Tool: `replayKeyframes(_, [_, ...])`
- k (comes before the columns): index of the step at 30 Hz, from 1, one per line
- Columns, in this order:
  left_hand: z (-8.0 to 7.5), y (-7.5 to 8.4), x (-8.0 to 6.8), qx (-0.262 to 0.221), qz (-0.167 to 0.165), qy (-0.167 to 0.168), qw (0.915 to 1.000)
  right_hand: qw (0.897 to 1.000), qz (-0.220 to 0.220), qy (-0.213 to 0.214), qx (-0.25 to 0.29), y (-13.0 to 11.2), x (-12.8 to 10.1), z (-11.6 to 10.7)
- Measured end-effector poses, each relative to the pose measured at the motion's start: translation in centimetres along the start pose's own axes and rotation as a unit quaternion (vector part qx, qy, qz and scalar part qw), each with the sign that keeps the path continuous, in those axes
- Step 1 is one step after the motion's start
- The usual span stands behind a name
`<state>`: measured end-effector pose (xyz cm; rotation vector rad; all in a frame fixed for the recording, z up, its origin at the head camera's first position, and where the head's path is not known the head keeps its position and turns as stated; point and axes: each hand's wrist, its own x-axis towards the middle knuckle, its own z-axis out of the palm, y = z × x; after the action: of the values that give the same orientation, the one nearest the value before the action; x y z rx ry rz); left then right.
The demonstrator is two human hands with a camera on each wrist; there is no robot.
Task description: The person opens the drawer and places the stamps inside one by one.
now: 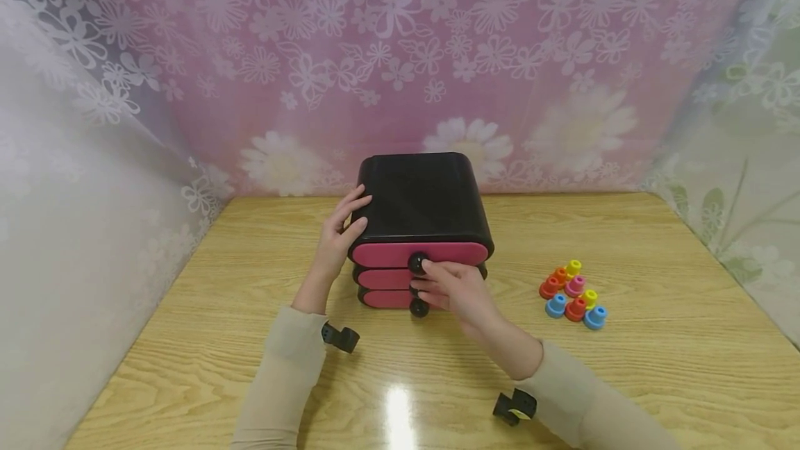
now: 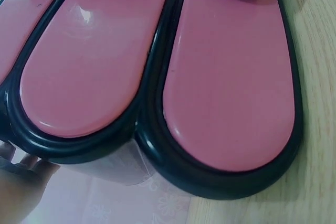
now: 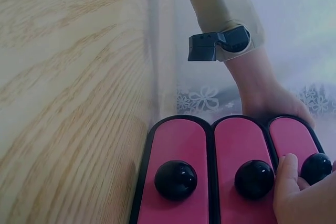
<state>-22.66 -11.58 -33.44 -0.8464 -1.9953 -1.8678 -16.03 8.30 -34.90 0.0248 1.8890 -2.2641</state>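
Observation:
A small black drawer cabinet [image 1: 419,200] with three pink drawer fronts stands at the middle of the wooden table [image 1: 187,311]. My left hand [image 1: 359,210] holds its upper left corner, fingers on the top and thumb at the front edge. Its fingers [image 2: 26,174] lie against the black side. My right hand [image 1: 428,268] pinches the black knob [image 1: 416,262] of the top drawer [image 1: 387,253]. In the right wrist view my thumb [image 3: 286,182] sits beside that knob [image 3: 316,167]. The middle knob [image 3: 254,179] and bottom knob [image 3: 176,180] are free. All three drawers look closed.
A cluster of several coloured plastic pegs [image 1: 571,292] lies on the table to the right of the cabinet. Flowered curtains [image 1: 400,54] close in the back and both sides. Bare wood stretches in front of the cabinet.

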Motion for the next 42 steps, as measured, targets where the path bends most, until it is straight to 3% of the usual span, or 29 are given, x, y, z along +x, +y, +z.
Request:
replayKeyframes(5, [0.0,-0.2,0.0,-0.01,0.002,0.0,0.9999,1.0,0.006,0.013,0.018,0.1,0.2,0.0])
replayKeyframes(12, [-0.7,-2.7,0.2,-0.018,0.002,0.003,0.9998,1.0,0.008,0.006,0.029,0.1,0.3,0.0])
replayKeyframes(16, [-0.7,-3.1,0.2,-0.023,0.015,0.005,0.9996,0.999,0.012,0.003,0.037,0.0,0.0,0.0])
replayKeyframes(42, [-0.6,-3.1,0.2,-0.017,0.022,0.006,0.9996,0.997,0.001,-0.054,0.047,0.7,-3.7,-0.3])
